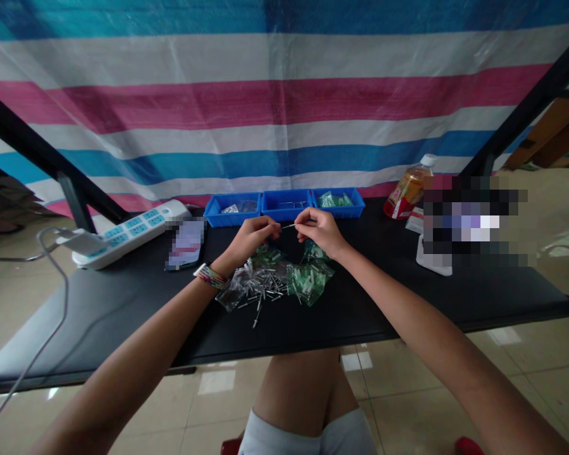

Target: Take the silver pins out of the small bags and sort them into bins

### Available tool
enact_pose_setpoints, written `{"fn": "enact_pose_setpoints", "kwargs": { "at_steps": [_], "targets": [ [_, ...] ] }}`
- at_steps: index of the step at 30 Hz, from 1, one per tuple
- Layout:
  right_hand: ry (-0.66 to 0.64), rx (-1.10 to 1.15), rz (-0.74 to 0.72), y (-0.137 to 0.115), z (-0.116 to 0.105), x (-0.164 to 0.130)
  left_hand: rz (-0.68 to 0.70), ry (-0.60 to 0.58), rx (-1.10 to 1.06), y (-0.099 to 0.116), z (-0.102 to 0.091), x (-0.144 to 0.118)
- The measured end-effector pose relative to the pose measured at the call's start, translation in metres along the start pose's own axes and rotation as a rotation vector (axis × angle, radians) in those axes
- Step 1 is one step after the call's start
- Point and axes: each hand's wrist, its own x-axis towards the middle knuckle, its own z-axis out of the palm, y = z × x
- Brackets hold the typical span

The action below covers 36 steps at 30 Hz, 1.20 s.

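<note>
- Both hands are up over the middle of the black table [123, 303], fingertips pinched in toward each other with a thin metal pin [289, 225] bridging the gap between them.
- The left hand [252, 240] is curled nearly shut, thumb and forefinger nipping the left end of the pin. There's a colourful woven bracelet [210, 275] on that wrist.
- The right hand [318, 230] is also curled tight, fingertips closed on the right end of the same pin. Can't make out whether there's some tiny part on that end, it's too small.
- The pin sits roughly level, held in the air just above the pile and in front of the blue trays.
- Right under the hands is a messy pile: loose metal pins [260, 297], small clear bags [234, 287], and bags of green pieces [308, 278].
- At the back edge there are three blue trays [284, 205] side by side, the right one with green stuff in it.
- Off to the left is a white power strip [128, 234], with a blurred-out flat thing beside it.
- To the right is a bottle with amber liquid [410, 189], well apart from the hands.
- A striped tarp [284, 95] hangs behind everything.
</note>
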Motion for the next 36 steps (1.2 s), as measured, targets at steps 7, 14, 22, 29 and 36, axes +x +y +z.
{"fn": "enact_pose_setpoints", "kwargs": {
  "at_steps": [7,14,22,29,36],
  "targets": [
    [0.0,0.011,0.035,-0.001,-0.001,-0.001,0.067,0.019,-0.044,-0.001,0.001,0.001],
    [-0.001,0.076,0.119,-0.002,-0.002,-0.001,0.079,0.046,-0.065,0.001,0.002,0.0],
    [0.172,0.07,-0.004,-0.003,-0.003,0.01,0.019,0.05,-0.159,-0.001,0.004,0.0],
    [0.202,-0.205,-0.045,-0.007,-0.029,0.022,-0.011,0.065,-0.161,0.002,0.0,-0.001],
    [-0.309,-0.792,0.126,-0.025,-0.058,0.011,-0.004,0.002,-0.127,-0.001,0.003,0.0]
  ]
}}
